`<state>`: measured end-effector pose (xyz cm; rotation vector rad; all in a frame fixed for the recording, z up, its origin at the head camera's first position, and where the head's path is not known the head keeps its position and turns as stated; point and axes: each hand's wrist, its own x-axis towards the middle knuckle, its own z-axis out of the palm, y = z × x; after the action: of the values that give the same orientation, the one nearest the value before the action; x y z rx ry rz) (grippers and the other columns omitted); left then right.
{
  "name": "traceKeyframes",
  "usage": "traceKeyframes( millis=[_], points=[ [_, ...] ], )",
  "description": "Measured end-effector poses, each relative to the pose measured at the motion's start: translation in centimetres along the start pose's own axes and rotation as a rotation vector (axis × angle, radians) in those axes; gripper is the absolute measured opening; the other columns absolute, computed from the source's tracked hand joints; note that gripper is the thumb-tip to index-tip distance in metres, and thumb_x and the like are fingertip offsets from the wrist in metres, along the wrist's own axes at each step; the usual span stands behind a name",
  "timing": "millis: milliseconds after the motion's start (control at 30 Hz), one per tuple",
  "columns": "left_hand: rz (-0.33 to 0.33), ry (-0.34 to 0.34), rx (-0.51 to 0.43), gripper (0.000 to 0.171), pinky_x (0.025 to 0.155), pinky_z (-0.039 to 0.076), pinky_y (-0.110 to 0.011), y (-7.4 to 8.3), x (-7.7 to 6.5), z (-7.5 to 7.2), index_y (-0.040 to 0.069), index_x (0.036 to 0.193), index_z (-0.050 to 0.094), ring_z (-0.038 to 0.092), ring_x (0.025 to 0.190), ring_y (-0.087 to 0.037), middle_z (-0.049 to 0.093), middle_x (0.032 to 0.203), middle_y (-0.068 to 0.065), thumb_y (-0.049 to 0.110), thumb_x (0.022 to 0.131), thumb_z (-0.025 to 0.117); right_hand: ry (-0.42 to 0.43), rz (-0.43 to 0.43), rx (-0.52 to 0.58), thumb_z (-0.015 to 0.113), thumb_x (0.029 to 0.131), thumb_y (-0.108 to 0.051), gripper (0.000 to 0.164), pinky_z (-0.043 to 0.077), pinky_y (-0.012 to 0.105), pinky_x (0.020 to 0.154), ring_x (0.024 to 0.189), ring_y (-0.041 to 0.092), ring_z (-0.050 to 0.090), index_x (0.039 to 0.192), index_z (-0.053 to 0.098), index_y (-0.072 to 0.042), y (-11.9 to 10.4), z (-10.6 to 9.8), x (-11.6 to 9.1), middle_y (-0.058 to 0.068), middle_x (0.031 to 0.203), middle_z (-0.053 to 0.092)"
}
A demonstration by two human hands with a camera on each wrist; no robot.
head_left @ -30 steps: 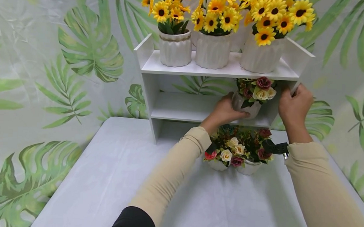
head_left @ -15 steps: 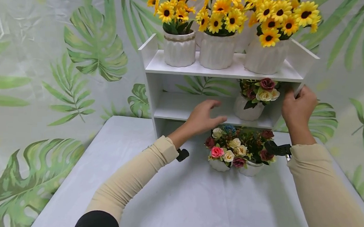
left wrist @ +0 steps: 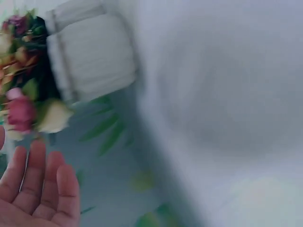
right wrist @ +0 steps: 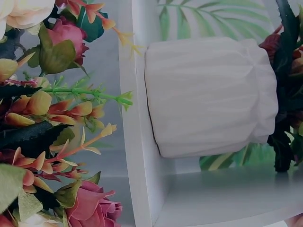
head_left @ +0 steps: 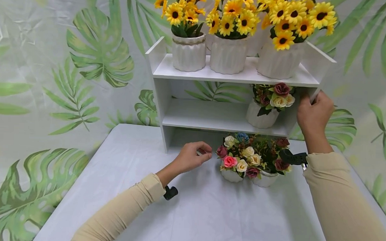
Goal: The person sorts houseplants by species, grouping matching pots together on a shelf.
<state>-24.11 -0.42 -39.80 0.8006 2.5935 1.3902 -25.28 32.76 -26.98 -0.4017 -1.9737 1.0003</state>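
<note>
My left hand (head_left: 191, 156) hovers over the table, fingers loosely bent and holding nothing. Just right of it stands a white pot of mixed roses (head_left: 232, 175), beside another rose pot (head_left: 265, 179), both in front of the shelf. In the left wrist view a white pot (left wrist: 94, 54) lies beyond the fingers. My right hand (head_left: 315, 112) grips the right side panel of the white shelf unit (head_left: 199, 113). On the middle board, at its right end, a third rose pot (head_left: 261, 115) stands upright; the right wrist view shows its ribbed white pot (right wrist: 208, 97) up close.
Three white pots of yellow sunflowers stand on the top board: left (head_left: 189, 53), middle (head_left: 228, 56) and right (head_left: 279, 61). The white-covered table (head_left: 202, 216) reaches toward me. Behind hangs a leaf-printed cloth (head_left: 32, 65).
My left hand has let go of the rose pot on the middle board, then moved left and down to beside the table's rose pots. The right hand keeps its grip on the shelf.
</note>
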Motion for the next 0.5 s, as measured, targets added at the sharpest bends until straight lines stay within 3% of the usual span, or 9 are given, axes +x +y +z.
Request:
traceKeyframes(
  millis=[167, 300, 500],
  points=[
    [-0.155, 0.029, -0.167, 0.021, 0.071, 0.052, -0.024, -2.3, 0.4, 2.6, 0.008, 0.110, 0.070, 0.066, 0.092, -0.017, 0.073, 0.108, -0.010, 0.017, 0.092, 0.068, -0.001, 0.007, -0.001, 0.055, 0.095, -0.023, 0.036, 0.027, 0.020, 0.049, 0.051, -0.003, 0.036, 0.062, 0.043, -0.016, 0.1, 0.0, 0.0, -0.025, 0.045, 0.034],
    [-0.249, 0.032, -0.263, 0.033, 0.072, 0.055, -0.028, -3.0, 0.6, 4.6, 0.004, 0.120, 0.065, 0.068, 0.099, -0.024, 0.069, 0.119, -0.014, 0.012, 0.089, 0.071, -0.013, 0.016, -0.005, 0.054, 0.095, -0.023, 0.035, 0.029, 0.019, 0.049, 0.053, -0.003, 0.038, 0.062, 0.044, -0.015, 0.2, 0.1, 0.0, -0.027, 0.045, 0.034],
    [-0.226, -0.045, -0.198, 0.062, 0.085, 0.054, -0.037, -2.4, 1.3, 7.3, 0.007, 0.135, 0.052, 0.060, 0.116, -0.030, 0.057, 0.135, -0.013, 0.014, 0.080, 0.079, -0.010, 0.026, -0.007, 0.053, 0.095, -0.021, 0.034, 0.029, 0.019, 0.049, 0.054, -0.003, 0.039, 0.063, 0.044, -0.015, 0.1, 0.0, 0.0, -0.027, 0.045, 0.035]
  ],
)
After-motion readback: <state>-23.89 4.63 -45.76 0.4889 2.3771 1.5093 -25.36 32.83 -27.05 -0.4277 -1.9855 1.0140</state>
